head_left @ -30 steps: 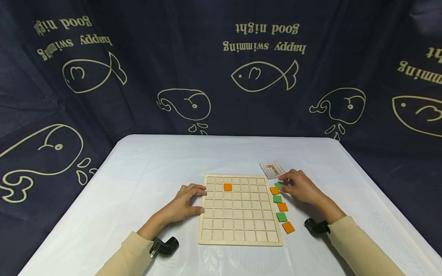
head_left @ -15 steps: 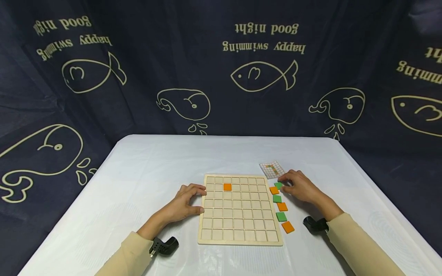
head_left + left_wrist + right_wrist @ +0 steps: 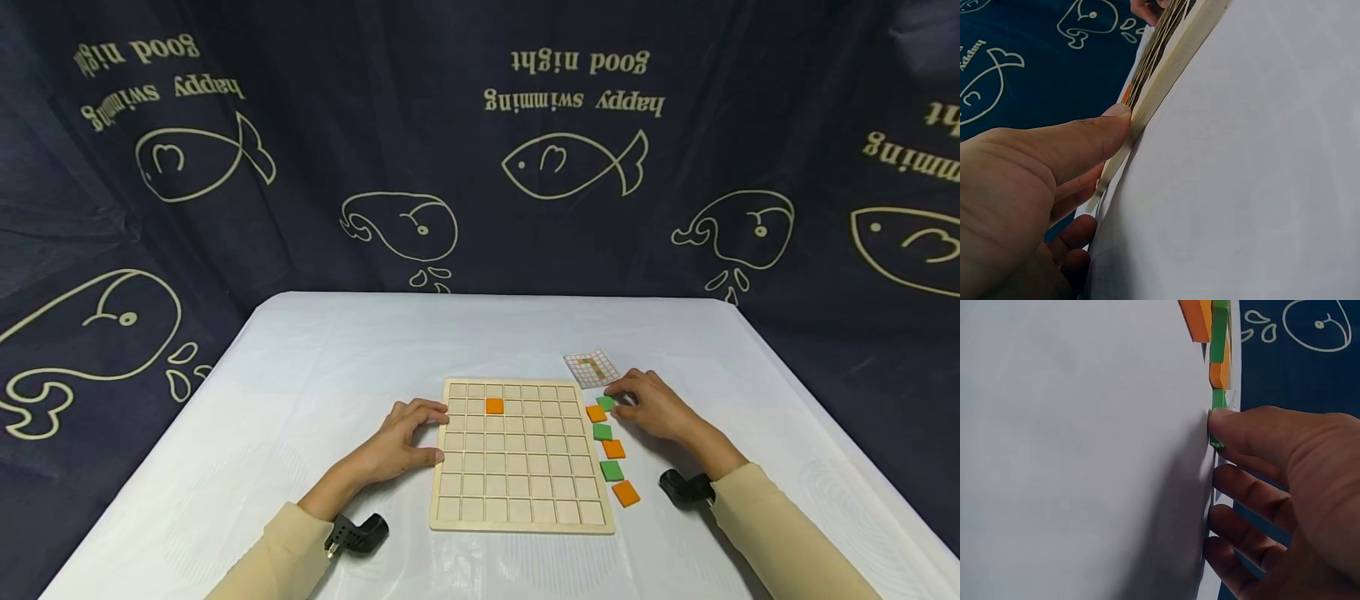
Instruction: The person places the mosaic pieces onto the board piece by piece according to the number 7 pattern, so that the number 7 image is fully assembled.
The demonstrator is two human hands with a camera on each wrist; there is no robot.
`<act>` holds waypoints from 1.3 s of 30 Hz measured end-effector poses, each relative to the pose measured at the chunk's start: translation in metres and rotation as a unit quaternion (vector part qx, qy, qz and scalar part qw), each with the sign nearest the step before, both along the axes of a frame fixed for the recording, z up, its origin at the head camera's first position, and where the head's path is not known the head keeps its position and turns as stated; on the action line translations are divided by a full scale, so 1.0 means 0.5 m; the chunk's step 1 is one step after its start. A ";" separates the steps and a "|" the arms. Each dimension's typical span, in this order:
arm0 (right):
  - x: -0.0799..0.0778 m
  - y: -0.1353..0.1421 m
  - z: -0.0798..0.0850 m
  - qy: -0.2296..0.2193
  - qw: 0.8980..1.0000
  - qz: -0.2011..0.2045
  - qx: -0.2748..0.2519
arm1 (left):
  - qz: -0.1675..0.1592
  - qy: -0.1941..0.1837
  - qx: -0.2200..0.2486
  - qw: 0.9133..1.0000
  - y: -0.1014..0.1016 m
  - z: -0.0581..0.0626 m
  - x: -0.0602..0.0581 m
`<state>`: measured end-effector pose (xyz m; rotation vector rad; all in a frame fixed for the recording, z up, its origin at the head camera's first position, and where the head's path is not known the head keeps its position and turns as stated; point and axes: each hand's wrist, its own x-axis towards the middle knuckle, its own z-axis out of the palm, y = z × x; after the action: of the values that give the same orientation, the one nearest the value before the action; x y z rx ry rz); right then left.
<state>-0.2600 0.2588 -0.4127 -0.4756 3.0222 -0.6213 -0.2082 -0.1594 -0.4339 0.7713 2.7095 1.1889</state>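
A square wooden grid board [image 3: 522, 527] lies on the table, with one orange tile [image 3: 495, 406] in a cell of its second row from the far side. My left hand [image 3: 401, 442] rests against the board's left edge, thumb and fingertips spread along it; the left wrist view shows the thumb [image 3: 1100, 134] laid on the rim. Right of the board, my right hand [image 3: 656, 407] pinches the far green tile [image 3: 604, 403] between thumb and forefinger. In the right wrist view that green tile [image 3: 1218, 400] is partly hidden by the thumb, and the other fingers are loosely bent.
Nearer along the board's right side lie an orange tile [image 3: 596, 414], a green tile [image 3: 602, 432] and several more tiles in a loose row. A small pattern card [image 3: 588, 370] printed with a coloured grid lies beyond the right hand. Dark printed cloth [image 3: 480, 150] hangs behind the white table [image 3: 360, 333].
Hardly anything differs: the right fingers stay at the far green tile, which shifts very slightly. The left hand and the board have not moved.
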 end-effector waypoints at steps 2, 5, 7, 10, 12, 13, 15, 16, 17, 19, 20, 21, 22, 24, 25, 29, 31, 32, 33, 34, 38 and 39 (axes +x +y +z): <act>-0.001 0.003 -0.001 0.001 1.000 0.002 0.000 | -0.001 -0.001 0.002 1.000 0.000 0.000 0.000; 0.000 0.006 -0.003 0.007 1.000 0.005 -0.002 | -0.002 -0.005 0.004 1.000 0.001 0.000 0.000; 0.001 0.008 -0.004 0.013 1.000 0.007 -0.004 | -0.002 -0.008 0.006 1.000 0.001 0.001 0.000; 0.004 0.009 -0.006 0.022 1.000 0.009 -0.006 | 0.000 -0.011 0.004 1.000 0.000 0.000 0.001; 0.005 0.009 -0.007 0.027 1.000 0.010 -0.007 | 0.001 -0.010 0.002 1.000 0.001 0.000 0.000; 0.006 0.009 -0.008 0.029 0.999 0.012 -0.007 | 0.002 -0.010 0.002 1.000 0.001 0.000 0.000; 0.007 0.008 -0.008 0.033 0.999 0.012 -0.007 | 0.002 -0.011 0.002 1.000 0.001 0.000 0.000; 0.007 0.008 -0.009 0.035 0.999 0.012 -0.006 | 0.002 -0.012 0.003 1.000 0.001 0.000 0.001; 0.007 0.008 -0.009 0.035 0.999 0.012 -0.005 | 0.002 -0.014 0.005 1.000 0.001 0.000 0.001; 0.009 0.009 -0.008 0.037 0.999 0.011 -0.003 | 0.001 -0.017 0.009 1.000 0.000 0.000 0.001; 0.009 0.009 -0.008 0.037 0.999 0.010 -0.002 | 0.001 -0.018 0.010 1.000 0.000 0.000 0.001; 0.010 0.010 -0.007 0.038 0.999 0.011 -0.002 | 0.001 -0.018 0.012 1.000 0.000 0.000 0.001; 0.010 0.010 -0.007 0.039 0.999 0.009 -0.001 | 0.001 -0.018 0.012 1.000 0.000 0.000 0.001; 0.011 0.011 -0.006 0.042 0.999 0.010 0.000 | 0.001 -0.019 0.013 1.000 0.000 0.000 0.001; 0.011 0.011 -0.006 0.044 0.999 0.010 0.001 | 0.002 -0.018 0.013 1.000 0.000 0.000 0.001; 0.012 0.009 -0.004 0.049 0.999 0.008 -0.001 | 0.004 -0.020 0.013 1.000 0.000 0.000 0.001; 0.012 0.008 -0.004 0.048 0.999 0.005 -0.002 | 0.005 -0.019 0.010 1.000 0.000 -0.001 0.001; 0.012 0.007 -0.004 0.047 0.999 0.004 -0.002 | 0.005 -0.019 0.008 1.000 0.000 -0.001 0.001; 0.013 0.007 -0.004 0.046 0.999 0.002 -0.002 | 0.005 -0.017 0.005 1.000 0.000 -0.001 0.001; 0.014 0.006 -0.004 0.045 0.999 0.000 -0.002 | 0.006 -0.015 0.003 1.000 0.000 -0.001 0.001; 0.015 0.005 -0.003 0.052 0.999 -0.001 -0.006 | 0.005 -0.010 -0.001 1.000 0.001 -0.001 0.001; 0.016 0.004 -0.003 0.055 0.998 -0.001 -0.007 | 0.005 -0.009 -0.001 1.000 0.000 -0.001 0.001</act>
<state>-0.2522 0.2608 -0.4140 -0.5236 3.1238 -0.6384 -0.2078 -0.1592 -0.4344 0.7457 2.7028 1.1886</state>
